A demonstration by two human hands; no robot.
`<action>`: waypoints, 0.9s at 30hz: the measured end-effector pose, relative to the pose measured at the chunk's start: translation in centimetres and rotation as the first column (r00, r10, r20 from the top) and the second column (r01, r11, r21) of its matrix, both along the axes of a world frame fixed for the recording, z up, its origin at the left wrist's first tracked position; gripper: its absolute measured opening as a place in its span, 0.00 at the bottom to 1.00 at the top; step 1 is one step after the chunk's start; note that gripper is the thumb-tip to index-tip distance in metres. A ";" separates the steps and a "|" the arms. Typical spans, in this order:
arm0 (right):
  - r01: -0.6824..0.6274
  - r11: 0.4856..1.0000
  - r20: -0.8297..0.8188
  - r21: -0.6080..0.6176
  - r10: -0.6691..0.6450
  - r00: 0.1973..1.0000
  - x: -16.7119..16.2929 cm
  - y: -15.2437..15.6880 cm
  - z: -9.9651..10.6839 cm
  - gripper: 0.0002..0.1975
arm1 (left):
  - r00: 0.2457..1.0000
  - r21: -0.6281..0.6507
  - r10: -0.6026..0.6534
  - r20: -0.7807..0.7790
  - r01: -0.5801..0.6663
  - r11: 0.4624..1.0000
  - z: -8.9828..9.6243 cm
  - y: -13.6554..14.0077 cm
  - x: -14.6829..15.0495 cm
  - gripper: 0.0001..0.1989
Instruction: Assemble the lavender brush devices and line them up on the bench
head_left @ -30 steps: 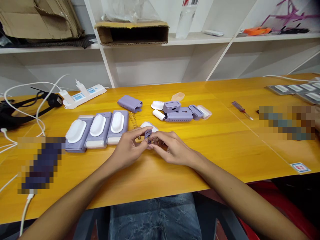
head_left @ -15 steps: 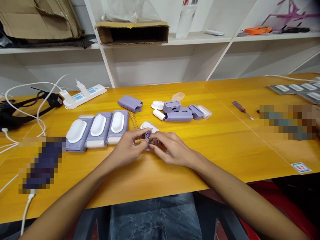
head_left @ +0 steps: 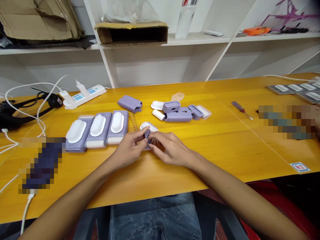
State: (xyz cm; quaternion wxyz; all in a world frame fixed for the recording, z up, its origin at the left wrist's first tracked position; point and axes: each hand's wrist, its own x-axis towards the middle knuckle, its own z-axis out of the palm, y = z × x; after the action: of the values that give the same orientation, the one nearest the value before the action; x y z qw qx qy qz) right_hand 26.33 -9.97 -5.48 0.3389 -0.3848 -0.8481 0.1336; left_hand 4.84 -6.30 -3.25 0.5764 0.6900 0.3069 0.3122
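Between my two hands is a small purple plastic part [head_left: 147, 134], partly covered by my fingers. My left hand [head_left: 131, 146] pinches it from the left with thumb and fingers. From the right, the fingertips of my right hand [head_left: 172, 148] press against the same part; any smaller piece there is hidden. Just behind my fingers lies a white bristled brush head [head_left: 148, 126]. A thin coil spring [head_left: 133, 121] rests left of it. Three purple brushes with white heads [head_left: 97, 128] stand in a row to the left. Loose purple housing parts [head_left: 178, 114] lie beyond my hands.
A purple cover [head_left: 130, 103] lies toward the back, near a white power strip [head_left: 85, 96] with cables. A screwdriver [head_left: 241, 109] is on the right. Shelves with a cardboard box [head_left: 132, 35] and a bottle [head_left: 186, 20] line the back. Another person's hand, blurred, is at the far right.
My fingers have shifted slightly around the purple part, which shows a little more upright between them. Otherwise the things on the table stay where they were.
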 end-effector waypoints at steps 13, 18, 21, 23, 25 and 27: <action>0.004 1.000 -0.039 0.014 -0.003 0.999 0.0 0.0 0.1 0.11 | 0.995 -0.248 0.001 0.095 0.022 0.969 0.0 0.1 0.0 0.29; -0.001 1.000 -0.057 -0.001 0.001 0.998 0.0 -0.1 0.1 0.12 | 0.995 -0.232 0.045 0.090 -0.023 0.973 0.0 0.0 0.1 0.33; -0.005 1.000 -0.068 -0.021 0.004 0.998 0.0 -0.2 0.2 0.12 | 0.995 -0.207 0.061 0.084 -0.043 0.977 0.0 -0.1 0.1 0.34; -0.002 0.999 -0.075 -0.032 -0.001 0.997 0.0 -0.2 0.3 0.11 | 0.995 -0.194 0.063 0.080 -0.046 0.980 0.0 -0.2 0.2 0.34; 0.001 0.999 -0.086 -0.042 -0.005 0.996 0.1 -0.2 0.4 0.11 | 0.995 -0.183 0.057 0.079 -0.042 0.982 0.0 -0.3 0.2 0.34; -0.001 0.999 -0.096 -0.044 -0.003 0.995 0.1 -0.2 0.3 0.12 | 0.996 -0.162 0.047 0.075 -0.034 0.986 0.0 -0.3 0.2 0.33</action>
State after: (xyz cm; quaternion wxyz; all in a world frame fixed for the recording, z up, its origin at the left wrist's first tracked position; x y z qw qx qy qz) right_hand 26.39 -10.17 -5.13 0.3706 -0.3858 -0.8275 0.1706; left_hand 5.05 -6.58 -3.29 0.6355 0.6220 0.3220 0.3249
